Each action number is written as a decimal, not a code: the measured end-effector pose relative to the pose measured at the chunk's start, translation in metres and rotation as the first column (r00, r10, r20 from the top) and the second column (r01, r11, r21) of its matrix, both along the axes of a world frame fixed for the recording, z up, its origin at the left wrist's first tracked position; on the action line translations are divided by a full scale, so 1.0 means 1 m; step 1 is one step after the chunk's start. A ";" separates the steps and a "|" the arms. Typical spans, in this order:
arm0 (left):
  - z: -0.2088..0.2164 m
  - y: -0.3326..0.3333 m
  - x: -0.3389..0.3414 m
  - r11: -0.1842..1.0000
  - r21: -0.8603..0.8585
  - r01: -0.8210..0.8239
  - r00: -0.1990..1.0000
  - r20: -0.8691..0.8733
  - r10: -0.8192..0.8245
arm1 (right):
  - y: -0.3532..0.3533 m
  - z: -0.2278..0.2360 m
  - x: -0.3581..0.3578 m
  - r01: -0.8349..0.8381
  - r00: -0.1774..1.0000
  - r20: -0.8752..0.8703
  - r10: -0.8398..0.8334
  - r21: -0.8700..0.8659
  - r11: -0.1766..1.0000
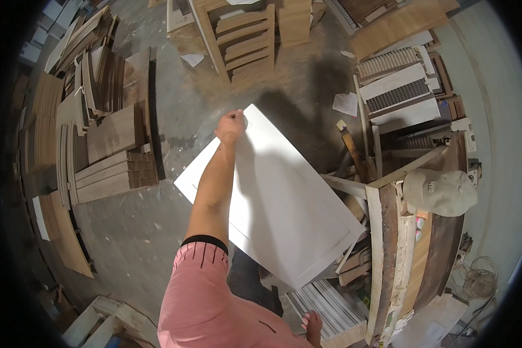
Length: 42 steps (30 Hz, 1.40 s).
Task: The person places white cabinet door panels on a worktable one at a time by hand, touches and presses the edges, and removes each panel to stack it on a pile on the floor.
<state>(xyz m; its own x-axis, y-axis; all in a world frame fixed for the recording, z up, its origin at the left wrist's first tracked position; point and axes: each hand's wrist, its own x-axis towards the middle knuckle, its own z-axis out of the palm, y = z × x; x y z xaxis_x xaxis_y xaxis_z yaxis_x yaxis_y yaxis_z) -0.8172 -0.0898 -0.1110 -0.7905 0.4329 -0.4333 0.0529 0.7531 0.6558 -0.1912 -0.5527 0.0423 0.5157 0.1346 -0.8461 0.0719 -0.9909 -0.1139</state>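
Observation:
A large white rectangular panel (290, 191) is tilted in front of me, its far corner pointing away and its near corner close to my body. At its far left edge, my left hand (231, 124) is closed with the fingers curled over the edge. My left forearm crosses above the panel's left part and hides some of it. Low in the view, my right hand (312, 325) is apart from the panel, its fingers loosely bent with nothing seen in them. Beside that hand stands a stack of thin white-edged boards (327, 307).
A wooden workbench (383, 255) stands on the right, with a beige cap (439, 191) on its end. Louvred white shutters (400, 90) lean behind it. Stacked brown boards (107, 177) fill the left. A slatted wooden frame (246, 40) stands ahead; a paper sheet (345, 104) lies on the floor.

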 end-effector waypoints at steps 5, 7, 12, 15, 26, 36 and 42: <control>-0.030 -0.050 0.001 0.879 0.476 0.036 0.929 -0.341 0.146 | -0.018 -0.004 -0.008 -0.015 0.998 -0.053 0.018 0.061 0.998; -0.001 -0.086 0.055 0.920 0.129 0.370 0.733 -0.649 -0.204 | -0.026 -0.005 -0.005 0.008 0.999 -0.043 -0.005 0.088 0.996; 0.027 -0.242 0.173 0.671 -0.152 0.725 0.554 -0.450 -0.700 | -0.078 -0.051 0.032 0.062 0.984 -0.177 -0.018 0.250 0.966; 0.042 -0.307 0.245 0.604 -0.162 0.780 0.539 -0.317 -0.781 | -0.094 -0.069 0.034 0.120 0.984 -0.167 -0.065 0.345 0.931; 0.051 -0.424 0.379 0.140 0.021 0.990 0.141 -0.265 -0.954 | -0.245 -0.135 0.092 0.279 0.959 -0.168 -0.228 0.701 0.657; 0.048 -0.461 0.575 -0.368 0.256 0.894 -0.347 -0.123 -0.930 | -0.338 -0.098 0.137 0.332 0.867 0.171 -0.468 0.502 0.798; 0.098 -0.437 0.674 -0.711 0.100 0.696 -0.698 -0.136 -0.703 | -0.340 -0.114 0.130 0.477 0.796 0.119 -0.594 0.481 0.736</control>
<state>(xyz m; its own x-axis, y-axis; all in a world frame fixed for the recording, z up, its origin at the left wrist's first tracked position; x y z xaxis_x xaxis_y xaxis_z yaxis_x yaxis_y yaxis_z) -0.1437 -0.5265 -0.0130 0.9256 0.2587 -0.2763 0.3778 -0.5892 0.7142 -0.0615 -0.8931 -0.0717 0.7904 0.0693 -0.6087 -0.3726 -0.7343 -0.5675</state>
